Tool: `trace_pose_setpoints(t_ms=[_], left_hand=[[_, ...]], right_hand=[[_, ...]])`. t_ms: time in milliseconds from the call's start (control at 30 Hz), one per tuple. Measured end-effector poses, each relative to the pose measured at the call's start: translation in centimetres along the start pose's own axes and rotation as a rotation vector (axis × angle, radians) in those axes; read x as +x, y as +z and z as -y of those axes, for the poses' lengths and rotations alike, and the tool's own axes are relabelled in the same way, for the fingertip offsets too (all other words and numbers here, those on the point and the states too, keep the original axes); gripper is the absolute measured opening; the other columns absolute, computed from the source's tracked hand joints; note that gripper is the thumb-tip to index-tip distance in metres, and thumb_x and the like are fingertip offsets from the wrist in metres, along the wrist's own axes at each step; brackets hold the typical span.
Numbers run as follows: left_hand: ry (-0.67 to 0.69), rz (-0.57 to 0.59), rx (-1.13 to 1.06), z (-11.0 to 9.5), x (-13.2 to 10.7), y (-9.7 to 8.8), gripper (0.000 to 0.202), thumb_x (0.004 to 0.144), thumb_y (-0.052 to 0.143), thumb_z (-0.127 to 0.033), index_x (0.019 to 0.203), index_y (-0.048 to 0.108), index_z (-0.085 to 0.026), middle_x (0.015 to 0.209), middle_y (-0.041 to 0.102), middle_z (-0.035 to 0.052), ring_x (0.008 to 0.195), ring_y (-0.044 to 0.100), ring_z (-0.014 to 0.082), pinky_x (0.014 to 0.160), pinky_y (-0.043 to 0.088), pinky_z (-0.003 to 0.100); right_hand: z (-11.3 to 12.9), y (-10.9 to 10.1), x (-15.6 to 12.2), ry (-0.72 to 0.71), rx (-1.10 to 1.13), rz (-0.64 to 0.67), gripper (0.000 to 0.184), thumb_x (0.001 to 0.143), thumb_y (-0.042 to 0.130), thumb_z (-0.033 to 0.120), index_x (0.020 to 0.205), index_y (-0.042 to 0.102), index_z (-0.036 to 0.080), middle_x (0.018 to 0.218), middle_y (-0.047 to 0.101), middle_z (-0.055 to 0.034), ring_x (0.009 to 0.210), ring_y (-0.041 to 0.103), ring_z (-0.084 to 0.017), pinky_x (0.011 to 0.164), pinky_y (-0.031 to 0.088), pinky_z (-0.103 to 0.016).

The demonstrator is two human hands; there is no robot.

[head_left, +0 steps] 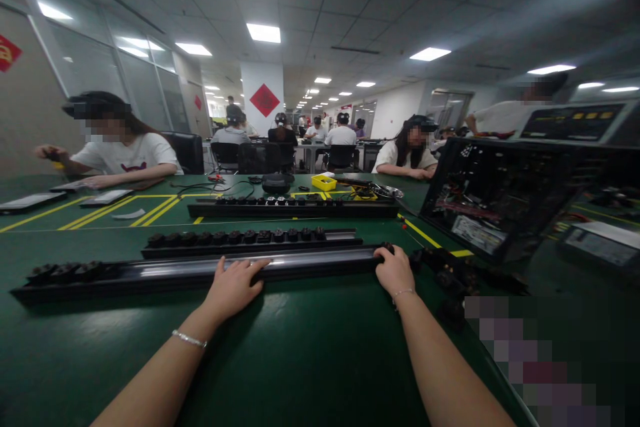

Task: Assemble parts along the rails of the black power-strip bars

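Observation:
A long black rail (310, 261) lies across the green table in front of me, with several black round parts seated at its left end (65, 271). My left hand (234, 285) rests on the rail's middle, fingers lying flat over it. My right hand (395, 269) is curled over the rail's right end, gripping it. A second rail (250, 240) filled with black round parts lies just behind, and a third rail (295, 208) lies further back.
An open computer case (500, 197) stands at the right. Loose black parts (450, 273) are heaped beside my right hand. A yellow tray (324, 181) sits further back. Other people sit at the left and far side of the table.

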State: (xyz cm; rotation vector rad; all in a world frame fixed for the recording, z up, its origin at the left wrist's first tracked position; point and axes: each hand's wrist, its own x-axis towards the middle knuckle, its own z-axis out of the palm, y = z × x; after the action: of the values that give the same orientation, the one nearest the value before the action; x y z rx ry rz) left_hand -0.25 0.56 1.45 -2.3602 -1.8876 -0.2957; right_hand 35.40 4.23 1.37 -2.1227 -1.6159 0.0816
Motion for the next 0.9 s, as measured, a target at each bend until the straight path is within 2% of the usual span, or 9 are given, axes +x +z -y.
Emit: trace_pose_setpoints(t_ms=[467,900], left_hand=[[-0.012,0.021,-0.001,-0.2,0.0,-0.4,0.047,0.08,0.039,-0.042,0.126,0.042,-0.036,0.108,0.061,0.0038,0.105,0.052,0.0255,0.101,0.009,0.059],[-0.013,0.018,-0.018,-0.1,0.0,-0.3,0.046,0.079,0.04,-0.041,0.125,0.043,-0.035,0.107,0.062,0.0038,0.103,0.053,0.0249,0.101,0.008,0.059]], right_hand=[[-0.6,-0.1,0.3,0.053,0.004,0.017,0.038,0.071,0.042,0.013,0.098,0.063,0.028,0.127,0.036,-0.0067,0.123,0.026,-0.028,0.096,0.033,-0.041],[-1.1,0.4,0.5,0.061,0.022,-0.019,0.041,0.067,0.043,0.011,0.098,0.064,0.029,0.126,0.036,-0.0044,0.111,0.042,-0.025,0.094,0.035,-0.034]])
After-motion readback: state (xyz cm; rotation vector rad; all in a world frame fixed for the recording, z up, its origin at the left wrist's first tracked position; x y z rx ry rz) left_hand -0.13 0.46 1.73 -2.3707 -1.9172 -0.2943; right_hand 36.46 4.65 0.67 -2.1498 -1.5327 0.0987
